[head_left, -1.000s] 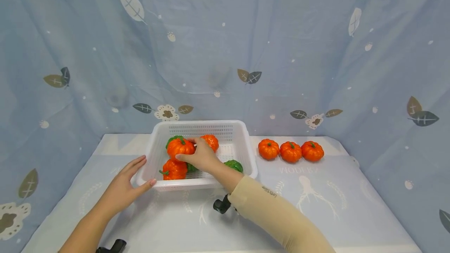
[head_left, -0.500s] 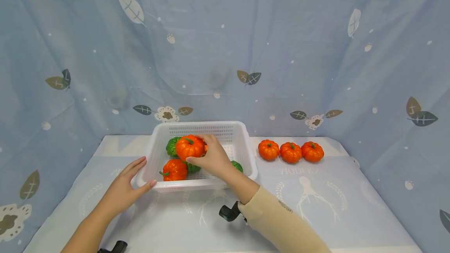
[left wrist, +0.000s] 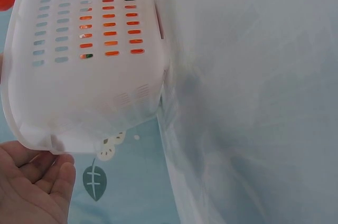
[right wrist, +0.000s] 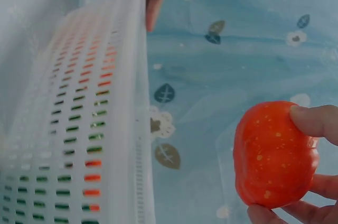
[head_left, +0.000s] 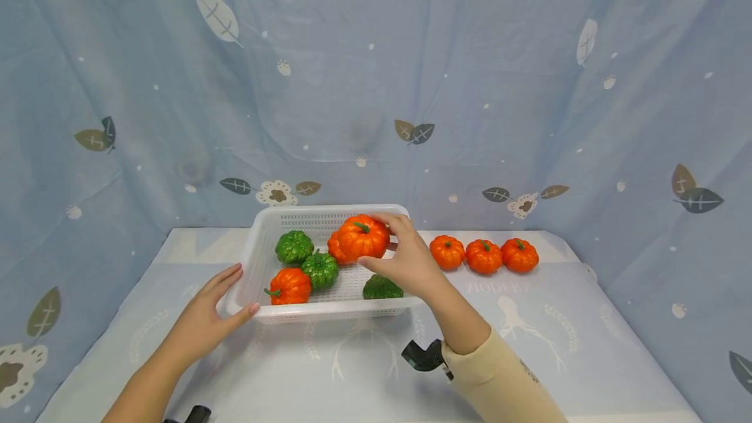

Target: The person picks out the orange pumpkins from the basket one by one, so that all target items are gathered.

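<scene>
In the head view, my right hand [head_left: 405,260] pinches a small orange pumpkin [head_left: 361,240] between thumb and fingers, raised over the right half of a white slotted plastic basket [head_left: 329,309]. From the right wrist view, the underside of this pumpkin [right wrist: 274,155] shows beside the basket wall [right wrist: 113,145]. My left hand [head_left: 205,318] spans the basket's front left corner, fingers extended along the left rim and thumb at the front rim. Inside the basket lie green pumpkins [head_left: 320,271] and orange pumpkins [head_left: 290,286]; one orange pumpkin is partly hidden behind the held one.
Three orange pumpkins [head_left: 484,256] stand in a row on the table, right of the basket. A pale printed cloth covers the table [head_left: 329,377]. Behind it hangs a blue leaf-patterned curtain [head_left: 329,83]. A black wrist mount [head_left: 424,356] hangs below my right forearm.
My right hand has lifted the orange pumpkin from the basket's left side and carried it right, uncovering green pumpkins. The left hand has stayed at the basket's corner.
</scene>
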{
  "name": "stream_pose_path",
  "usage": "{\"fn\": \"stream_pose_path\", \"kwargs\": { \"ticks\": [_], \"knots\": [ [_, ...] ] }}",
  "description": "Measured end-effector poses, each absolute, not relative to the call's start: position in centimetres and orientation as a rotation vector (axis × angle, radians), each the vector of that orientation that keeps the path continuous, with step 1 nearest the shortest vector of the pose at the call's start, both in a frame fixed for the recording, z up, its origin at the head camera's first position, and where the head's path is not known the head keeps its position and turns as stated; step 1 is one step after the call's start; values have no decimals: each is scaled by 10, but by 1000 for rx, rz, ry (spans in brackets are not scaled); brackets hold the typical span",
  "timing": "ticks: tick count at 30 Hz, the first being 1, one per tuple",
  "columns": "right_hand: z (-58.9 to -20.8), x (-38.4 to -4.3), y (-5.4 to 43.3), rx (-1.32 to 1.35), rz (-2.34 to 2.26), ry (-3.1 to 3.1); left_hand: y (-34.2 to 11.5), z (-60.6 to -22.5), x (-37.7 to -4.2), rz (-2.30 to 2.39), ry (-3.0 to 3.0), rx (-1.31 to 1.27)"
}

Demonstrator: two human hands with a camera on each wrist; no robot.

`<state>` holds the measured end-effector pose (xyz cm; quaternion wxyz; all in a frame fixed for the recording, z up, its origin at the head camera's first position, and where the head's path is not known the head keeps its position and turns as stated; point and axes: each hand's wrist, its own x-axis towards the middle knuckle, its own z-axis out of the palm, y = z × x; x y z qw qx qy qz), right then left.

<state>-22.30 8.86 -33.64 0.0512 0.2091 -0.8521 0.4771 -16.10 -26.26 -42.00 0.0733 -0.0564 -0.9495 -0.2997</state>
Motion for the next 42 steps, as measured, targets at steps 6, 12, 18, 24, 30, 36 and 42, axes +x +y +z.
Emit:
{"fn": "stream_pose_path", "kwargs": {
  "ticks": [6,12,18,24,30,36,42],
  "knots": [
    [-336,-217,120,585,1405,-2649,-263,-421,-160,-898,-2856,-163],
    [-343,-218,153,517,1250,-2698,-263,-423,-160,-896,-2857,-160],
    [-357,-224,183,435,1217,-2727,-262,-422,-160,-903,-2840,-174],
    [-380,-234,213,346,1147,-2759,-263,-422,-160,-911,-2832,-185],
    [-400,-241,233,275,1156,-2789,-264,-422,-161,-908,-2835,-185],
    [-415,-247,244,254,1134,-2846,-264,-422,-160,-911,-2828,-190],
    [-428,-252,252,257,1180,-2901,-265,-423,-161,-907,-2835,-182]
  ]
}}
